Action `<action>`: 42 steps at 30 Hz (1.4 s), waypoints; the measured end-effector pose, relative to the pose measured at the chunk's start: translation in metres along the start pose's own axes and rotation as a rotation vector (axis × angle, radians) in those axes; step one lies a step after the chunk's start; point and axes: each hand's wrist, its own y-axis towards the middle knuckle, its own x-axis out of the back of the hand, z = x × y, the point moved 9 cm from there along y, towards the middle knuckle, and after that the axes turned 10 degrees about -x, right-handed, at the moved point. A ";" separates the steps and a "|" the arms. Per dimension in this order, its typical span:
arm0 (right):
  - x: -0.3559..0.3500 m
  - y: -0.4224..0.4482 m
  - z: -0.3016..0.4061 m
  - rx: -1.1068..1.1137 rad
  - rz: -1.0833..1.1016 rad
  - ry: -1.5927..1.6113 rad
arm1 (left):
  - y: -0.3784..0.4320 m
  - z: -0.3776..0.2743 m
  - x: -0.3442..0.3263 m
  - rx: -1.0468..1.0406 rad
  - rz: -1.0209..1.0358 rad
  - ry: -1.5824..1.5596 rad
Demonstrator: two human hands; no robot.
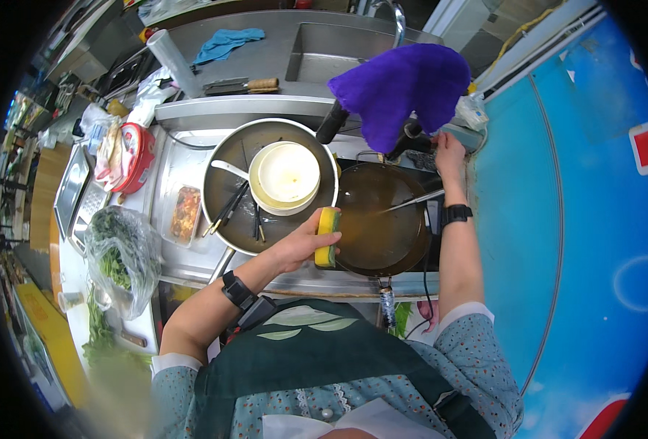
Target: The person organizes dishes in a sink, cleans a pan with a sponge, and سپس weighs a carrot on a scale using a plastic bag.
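My left hand (296,244) grips a yellow and green scouring sponge (326,237) by its side. The sponge is upright at the left rim of a dark wok (378,230) that holds brownish water. A metal utensil handle (417,200) slants out of that water. My right hand (449,153) is beyond the wok, near a dark scouring pad (421,159) and a black handle; its fingers are partly hidden, so its hold is unclear. Left of the wok, a wide pan (222,181) holds stacked white bowls (288,173), a white spoon (229,168) and several dark chopsticks (233,206).
A purple cloth (406,90) drapes over black handles behind the wok. Farther back are a metal sink (329,55) and a blue cloth (228,44). On the left sit a food container (184,214), bagged greens (118,252), a red tub (140,159) and a knife (134,338).
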 end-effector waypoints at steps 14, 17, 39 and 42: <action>-0.026 -0.011 -0.062 -0.233 0.231 0.870 | -0.040 0.003 0.082 -0.207 -0.361 -0.093; -0.025 -0.010 -0.064 -0.228 0.219 0.881 | -0.028 0.001 0.085 -0.226 -0.336 -0.095; -0.051 -0.137 0.232 0.208 0.908 1.018 | 0.008 0.012 0.010 -0.061 0.006 -0.313; -0.050 -0.134 0.226 0.164 0.901 1.068 | 0.021 0.013 0.006 -0.112 -0.010 -0.427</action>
